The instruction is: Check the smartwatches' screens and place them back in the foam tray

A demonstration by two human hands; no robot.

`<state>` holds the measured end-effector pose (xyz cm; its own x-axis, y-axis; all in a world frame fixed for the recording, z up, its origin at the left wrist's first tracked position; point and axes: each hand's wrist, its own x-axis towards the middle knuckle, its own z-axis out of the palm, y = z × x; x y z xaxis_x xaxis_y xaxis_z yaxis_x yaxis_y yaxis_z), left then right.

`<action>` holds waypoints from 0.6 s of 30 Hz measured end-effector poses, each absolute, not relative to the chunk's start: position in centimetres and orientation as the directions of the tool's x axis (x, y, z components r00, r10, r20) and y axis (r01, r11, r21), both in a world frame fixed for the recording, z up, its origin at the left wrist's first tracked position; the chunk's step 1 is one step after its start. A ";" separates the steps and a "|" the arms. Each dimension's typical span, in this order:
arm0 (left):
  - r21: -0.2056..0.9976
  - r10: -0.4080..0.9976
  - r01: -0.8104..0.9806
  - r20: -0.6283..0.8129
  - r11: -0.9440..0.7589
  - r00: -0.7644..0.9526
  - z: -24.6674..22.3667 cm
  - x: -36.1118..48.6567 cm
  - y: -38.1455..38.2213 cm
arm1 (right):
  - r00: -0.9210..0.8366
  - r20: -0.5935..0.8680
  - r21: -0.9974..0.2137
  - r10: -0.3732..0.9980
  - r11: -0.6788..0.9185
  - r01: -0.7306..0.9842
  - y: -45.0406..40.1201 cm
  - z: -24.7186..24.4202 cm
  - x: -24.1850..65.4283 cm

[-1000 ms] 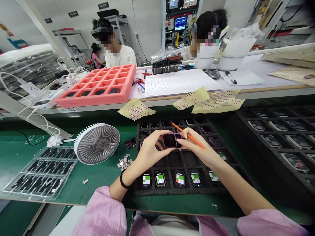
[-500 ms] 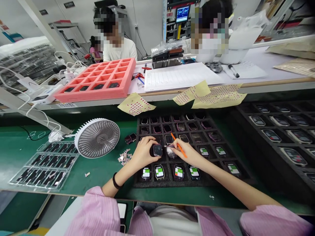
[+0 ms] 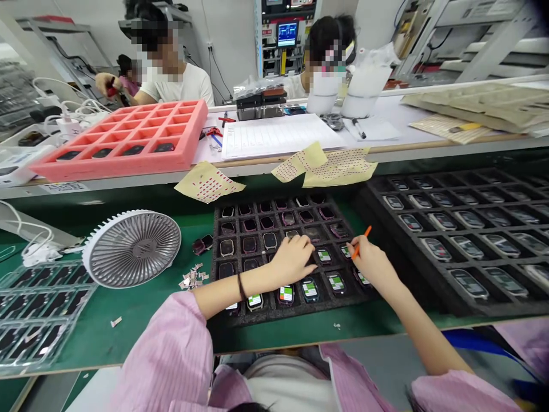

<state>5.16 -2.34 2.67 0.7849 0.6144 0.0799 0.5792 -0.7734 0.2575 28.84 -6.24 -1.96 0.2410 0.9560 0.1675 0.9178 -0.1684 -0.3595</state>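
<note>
A black foam tray [image 3: 274,312] of watches lies on the green bench, several screens in its nearer rows lit green and white. Over the middle of the tray is my left hand [image 3: 294,260], palm down with fingers spread; no object shows in it, and the cells beneath are hidden. My right hand [image 3: 369,260] is at the tray's right side, its fingers closed round an orange stick [image 3: 361,241], close to a lit watch [image 3: 345,250]. The fingertips partly cover the cells there.
To the left stand a round fan [image 3: 134,248], small loose pieces [image 3: 194,278] and a clear tray [image 3: 47,320]. Another black tray of watches [image 3: 450,240] lies right. A shelf ahead bears a pink foam tray [image 3: 115,166] and yellow sheets [image 3: 210,182]. People sit beyond.
My left hand has let go of the dark watch and moved right over the tray. My right hand has moved right with the orange stick, away from the wrapped item. The camera view has shifted right.
</note>
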 end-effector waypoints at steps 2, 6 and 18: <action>0.222 0.611 0.590 0.035 -0.776 0.791 2.1 7.9 -1.8 | 0.218 0.152 -0.408 0.964 -0.140 0.902 -6.1 -2.6 29.2; 0.236 0.624 0.624 -0.084 -0.745 0.777 1.2 10.7 -0.4 | 0.228 0.130 -0.611 0.965 -0.103 0.785 -5.5 -3.0 29.9; 0.926 0.673 0.254 0.001 -0.280 0.739 1.0 7.2 1.3 | 0.198 0.007 -0.904 0.980 -0.078 0.421 -4.6 -2.8 29.7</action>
<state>7.23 1.33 1.00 0.7393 0.6734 0.0011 0.2538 -0.2802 0.9258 29.74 -4.58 -2.84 0.1980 0.9802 0.0075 0.4209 -0.0781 -0.9038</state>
